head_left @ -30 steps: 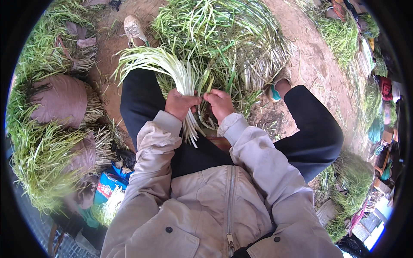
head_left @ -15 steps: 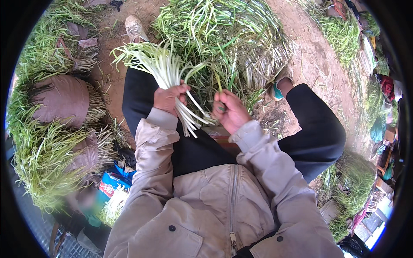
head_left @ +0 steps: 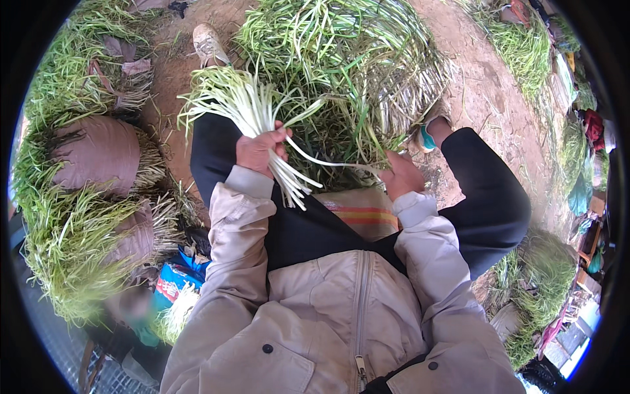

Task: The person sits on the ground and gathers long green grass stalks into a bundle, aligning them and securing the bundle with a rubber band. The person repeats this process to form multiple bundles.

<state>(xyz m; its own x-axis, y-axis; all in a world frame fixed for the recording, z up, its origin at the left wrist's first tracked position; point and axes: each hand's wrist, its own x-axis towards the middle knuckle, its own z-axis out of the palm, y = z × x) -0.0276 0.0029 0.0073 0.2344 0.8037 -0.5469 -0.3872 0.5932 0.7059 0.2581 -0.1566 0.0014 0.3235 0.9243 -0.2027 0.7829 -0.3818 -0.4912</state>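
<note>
My left hand (head_left: 261, 150) is closed round a bunch of long greens (head_left: 246, 105), pale green at the leafy tops and white at the stems. The leaves fan out up and to the left; the cut-looking stem ends poke out below the fist. From this bunch one white stalk (head_left: 328, 162) stretches across to the right. Its far end, thin and brownish, is pinched in my right hand (head_left: 401, 174), whose fingertips are partly hidden. Beyond both hands, between my legs, lies a large heap of loose greens (head_left: 335, 52), some of it dry and straw-coloured.
Under my hands is a striped sack (head_left: 361, 209). Tied bundles of greens with brown wraps (head_left: 98, 154) line the left side, near a blue bag (head_left: 176, 279). More greens (head_left: 538, 282) lie at the right on the bare earth floor (head_left: 489, 98).
My right hand has moved right and slightly down, away from the bunch. A white stalk is now drawn out between the hands. The left hand stays nearly in place.
</note>
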